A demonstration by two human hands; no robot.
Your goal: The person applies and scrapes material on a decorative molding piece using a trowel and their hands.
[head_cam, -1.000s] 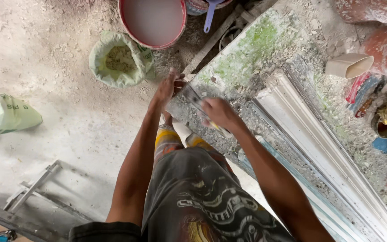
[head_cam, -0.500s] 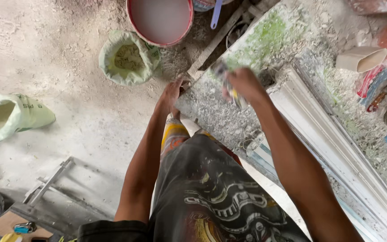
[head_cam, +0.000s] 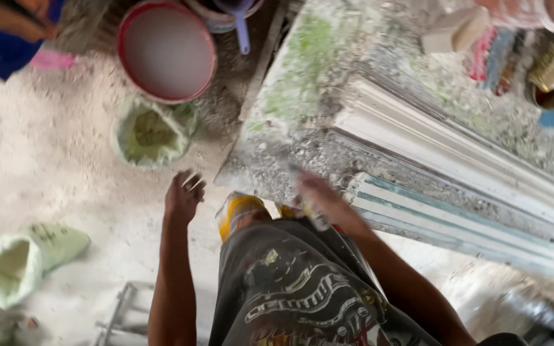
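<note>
My left hand [head_cam: 184, 195] hangs empty over the dusty floor [head_cam: 65, 166], fingers loosely spread, just off the near corner of the worktop [head_cam: 302, 102]. My right hand [head_cam: 322, 198] is blurred; it is closed around a thin, pale, blade-like tool [head_cam: 309, 208] whose kind I cannot tell, and it sits over the near edge of the worktop at about 6 o'clock from the green-stained patch on the slab.

From my left hand, an open green sack of powder [head_cam: 152, 131] lies near at 11 o'clock, and beyond it, at 12 o'clock, stands a red-rimmed tub [head_cam: 165, 51] with a pale fill. A purple scoop [head_cam: 242, 25] sticks out of another bucket just to the right of the tub.

From my right hand, a long white moulded strip [head_cam: 456, 150] runs across the rough worktop from 1 o'clock toward 3 o'clock, with a second strip striped in blue-green [head_cam: 456, 221] just beside it on the near side. A brush [head_cam: 549, 70] rests in a pot far off at 2 o'clock. A second green sack [head_cam: 24, 256] lies on the floor at 8 o'clock from my left hand
</note>
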